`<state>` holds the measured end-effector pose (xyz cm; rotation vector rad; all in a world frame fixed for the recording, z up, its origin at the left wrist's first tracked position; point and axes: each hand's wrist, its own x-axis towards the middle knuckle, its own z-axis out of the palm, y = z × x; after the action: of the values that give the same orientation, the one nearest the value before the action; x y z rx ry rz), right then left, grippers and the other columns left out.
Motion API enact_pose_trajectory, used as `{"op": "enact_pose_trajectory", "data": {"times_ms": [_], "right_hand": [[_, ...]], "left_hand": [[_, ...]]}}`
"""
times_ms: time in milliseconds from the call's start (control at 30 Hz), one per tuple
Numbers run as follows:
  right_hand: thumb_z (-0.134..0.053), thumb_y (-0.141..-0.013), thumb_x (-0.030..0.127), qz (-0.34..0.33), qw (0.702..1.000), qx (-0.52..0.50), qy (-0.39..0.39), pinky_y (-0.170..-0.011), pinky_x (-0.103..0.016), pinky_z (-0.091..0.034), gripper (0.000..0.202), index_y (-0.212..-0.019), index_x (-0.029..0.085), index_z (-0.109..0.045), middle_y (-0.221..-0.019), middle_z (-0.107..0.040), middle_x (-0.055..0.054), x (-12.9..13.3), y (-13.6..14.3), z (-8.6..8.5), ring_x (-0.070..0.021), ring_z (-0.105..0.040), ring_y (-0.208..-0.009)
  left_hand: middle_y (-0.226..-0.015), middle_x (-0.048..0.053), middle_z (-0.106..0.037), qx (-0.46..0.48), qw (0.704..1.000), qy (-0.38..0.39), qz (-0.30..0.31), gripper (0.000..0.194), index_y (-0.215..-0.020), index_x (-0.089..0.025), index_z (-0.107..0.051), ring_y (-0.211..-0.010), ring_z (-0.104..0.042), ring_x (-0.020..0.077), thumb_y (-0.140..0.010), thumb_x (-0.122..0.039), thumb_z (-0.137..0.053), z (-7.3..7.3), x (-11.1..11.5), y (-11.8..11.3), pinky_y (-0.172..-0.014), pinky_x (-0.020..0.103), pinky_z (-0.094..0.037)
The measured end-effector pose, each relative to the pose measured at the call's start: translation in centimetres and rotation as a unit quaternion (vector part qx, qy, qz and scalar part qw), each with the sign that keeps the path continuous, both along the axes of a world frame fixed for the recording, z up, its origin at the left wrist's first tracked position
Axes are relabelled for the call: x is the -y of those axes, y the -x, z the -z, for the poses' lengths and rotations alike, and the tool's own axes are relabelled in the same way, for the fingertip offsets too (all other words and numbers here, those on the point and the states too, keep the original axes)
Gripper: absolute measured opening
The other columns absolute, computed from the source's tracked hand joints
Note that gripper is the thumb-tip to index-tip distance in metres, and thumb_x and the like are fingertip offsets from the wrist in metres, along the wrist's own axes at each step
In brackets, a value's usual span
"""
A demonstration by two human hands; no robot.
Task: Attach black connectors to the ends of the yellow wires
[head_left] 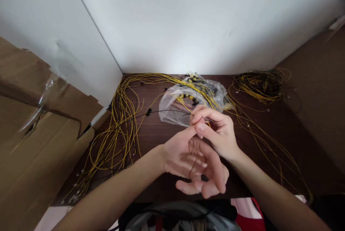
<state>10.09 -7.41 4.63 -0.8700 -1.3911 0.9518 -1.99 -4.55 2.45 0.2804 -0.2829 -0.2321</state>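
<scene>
My left hand [196, 162] is turned palm up, its fingers loosely bent and apart. Its thumb reaches up to the fingertips of my right hand [218, 130], which are pinched together. A thin black wire [172, 111] runs from the left into this pinch, with a small black connector [148, 111] along it. A bit of yellow wire shows between the right thumb and forefinger; the wire ends are hidden by the fingers. Just behind the hands lies a clear plastic bag [172, 110] with small black and yellow parts.
Yellow and black wires [115, 126] spread over the left of the dark brown table [153, 134]. A coiled wire bundle [261, 85] lies at the back right. Cardboard [45, 152] stands at the left, a white wall [194, 18] behind, and a brown panel [320, 98] at the right.
</scene>
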Motion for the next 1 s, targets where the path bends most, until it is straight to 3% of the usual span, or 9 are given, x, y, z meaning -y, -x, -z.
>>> {"op": "enact_pose_trajectory", "data": {"times_ms": [167, 333, 500, 700, 833, 1000], "right_hand": [[-0.052, -0.085, 0.022, -0.007, 0.999, -0.035, 0.016, -0.049, -0.023, -0.037, 0.014, -0.080, 0.019, -0.065, -0.078, -0.056, -0.001, 0.0, 0.1, 0.2, -0.0057, -0.044, -0.050], [-0.047, -0.088, 0.024, 0.018, 0.997, -0.049, 0.051, -0.047, -0.024, -0.034, 0.022, -0.082, 0.021, -0.068, -0.074, -0.057, -0.001, -0.3, -0.4, 0.1, -0.0057, -0.044, -0.047], [-0.050, -0.086, 0.031, 0.051, 0.993, -0.043, 0.097, -0.041, -0.021, -0.029, 0.020, -0.087, 0.023, -0.068, -0.060, -0.052, 0.001, -0.7, -0.7, 0.3, -0.0071, -0.041, -0.047], [-0.052, -0.084, 0.038, 0.090, 0.982, -0.082, 0.141, -0.035, -0.018, -0.022, 0.022, -0.084, 0.021, -0.066, -0.063, -0.054, 0.001, -1.4, -0.9, 0.7, -0.0050, -0.037, -0.043], [-0.052, -0.083, 0.039, 0.100, 0.978, -0.099, 0.153, -0.035, -0.016, -0.021, 0.023, -0.082, 0.019, -0.064, -0.076, -0.060, -0.002, -1.7, -1.0, 0.9, -0.0055, -0.042, -0.048], [-0.053, -0.082, 0.041, 0.111, 0.976, -0.087, 0.167, -0.035, -0.015, -0.021, 0.024, -0.082, 0.019, -0.064, -0.075, -0.060, -0.002, -2.0, -1.0, 1.3, -0.0045, -0.040, -0.046]], "left_hand": [[-0.059, 0.017, -0.058, -0.033, 0.999, -0.033, -0.023, 0.095, -0.073, 0.002, -0.068, -0.054, -0.055, 0.0200, -0.080, -0.067, -0.002, -0.6, -0.1, 0.2, -0.031, 0.022, -0.038], [-0.055, 0.011, -0.056, -0.073, 0.990, -0.081, -0.086, 0.085, -0.068, -0.004, -0.069, -0.053, -0.053, 0.0155, -0.081, -0.067, -0.013, -1.1, -0.3, 0.3, -0.040, 0.022, -0.042], [-0.050, 0.006, -0.046, -0.129, 0.978, -0.068, -0.150, 0.073, -0.063, -0.009, -0.065, -0.046, -0.042, 0.0117, -0.083, -0.065, -0.023, -1.8, -0.8, 0.4, -0.029, 0.016, -0.030], [-0.047, -0.004, -0.025, -0.172, 0.925, -0.002, -0.339, 0.041, -0.051, -0.012, -0.045, -0.042, -0.026, 0.0049, -0.089, -0.028, -0.046, -1.5, -1.8, 0.3, -0.031, 0.007, -0.021], [-0.049, -0.005, -0.027, -0.185, 0.896, -0.031, -0.402, 0.036, -0.054, -0.011, -0.045, -0.042, -0.026, 0.0034, -0.087, -0.025, -0.050, -0.8, -2.4, 0.2, -0.033, 0.006, -0.024], [-0.051, -0.004, -0.032, -0.205, 0.861, -0.039, -0.464, 0.030, -0.059, -0.009, -0.051, -0.042, -0.029, 0.0017, -0.087, -0.021, -0.051, -0.6, -3.0, 0.2, -0.034, 0.006, -0.025]]}}
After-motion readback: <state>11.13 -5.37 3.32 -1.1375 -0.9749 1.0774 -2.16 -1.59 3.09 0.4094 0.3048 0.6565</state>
